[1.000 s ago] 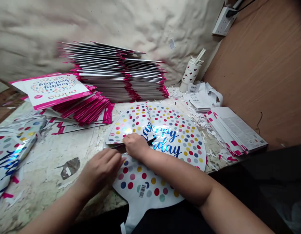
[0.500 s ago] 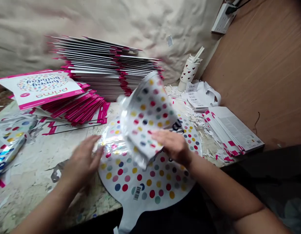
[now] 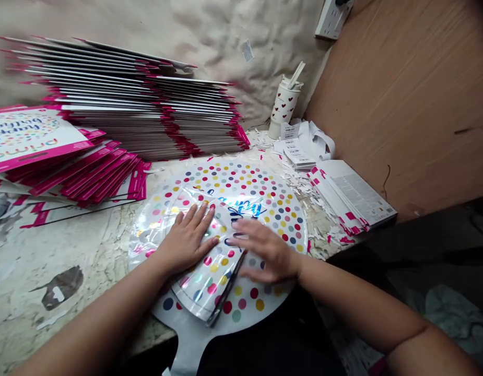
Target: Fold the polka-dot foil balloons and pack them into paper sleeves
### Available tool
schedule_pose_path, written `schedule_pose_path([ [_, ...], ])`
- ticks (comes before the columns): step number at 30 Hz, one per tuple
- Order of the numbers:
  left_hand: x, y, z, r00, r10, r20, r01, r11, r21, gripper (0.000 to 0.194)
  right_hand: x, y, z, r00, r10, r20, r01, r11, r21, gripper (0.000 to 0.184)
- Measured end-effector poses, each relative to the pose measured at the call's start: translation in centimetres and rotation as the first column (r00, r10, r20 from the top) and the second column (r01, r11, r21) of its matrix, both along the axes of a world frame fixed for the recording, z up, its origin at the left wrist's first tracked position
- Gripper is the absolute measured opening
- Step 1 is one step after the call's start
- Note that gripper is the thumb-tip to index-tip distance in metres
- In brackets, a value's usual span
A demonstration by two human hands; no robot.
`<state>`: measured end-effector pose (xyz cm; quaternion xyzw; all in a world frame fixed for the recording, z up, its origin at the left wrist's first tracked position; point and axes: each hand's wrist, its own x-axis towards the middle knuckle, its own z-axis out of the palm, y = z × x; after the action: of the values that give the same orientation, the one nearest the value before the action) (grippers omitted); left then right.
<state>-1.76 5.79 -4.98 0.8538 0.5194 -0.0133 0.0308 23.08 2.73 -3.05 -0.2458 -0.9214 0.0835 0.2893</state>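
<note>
A folded foil balloon [image 3: 213, 266] with coloured dots and blue lettering lies on top of flat, round, white dotted foil balloons [image 3: 280, 209], whose tail [image 3: 188, 344] hangs over the table's front edge. My left hand [image 3: 188, 237] rests flat on the folded balloon, fingers spread. Beside it, my right hand [image 3: 267, 250] is at the fold's right edge, fingers apart and slightly blurred, with nothing gripped. Whether its fingertips touch the foil I cannot tell.
Tall stacks of pink-edged printed card packs [image 3: 147, 115] stand at the back, with a fanned pile [image 3: 80, 177] at left. A heart-patterned tumbler [image 3: 284, 104], barcode label strips [image 3: 298, 151], more cards [image 3: 354, 190] and paper scraps [image 3: 307, 190] lie to the right.
The dotted foil piece held up by my right hand now lies folded on the round balloons. My left hand has come onto it, and my right hand has let go. The view has shifted right.
</note>
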Motion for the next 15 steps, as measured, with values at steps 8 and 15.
schedule_pose_path([
  [8,0.5,-0.5,0.5,0.999,0.026,-0.022,-0.027,0.999,-0.039,0.073,0.7,4.8,-1.4,0.862,-0.415,0.292,0.464,0.877,-0.125,0.025],
  [15,1.2,-0.8,1.3,0.993,0.107,-0.042,-0.11,0.991,-0.071,0.075,3.5,4.6,-0.2,0.714,-0.614,0.336,0.68,0.723,-0.124,0.022],
])
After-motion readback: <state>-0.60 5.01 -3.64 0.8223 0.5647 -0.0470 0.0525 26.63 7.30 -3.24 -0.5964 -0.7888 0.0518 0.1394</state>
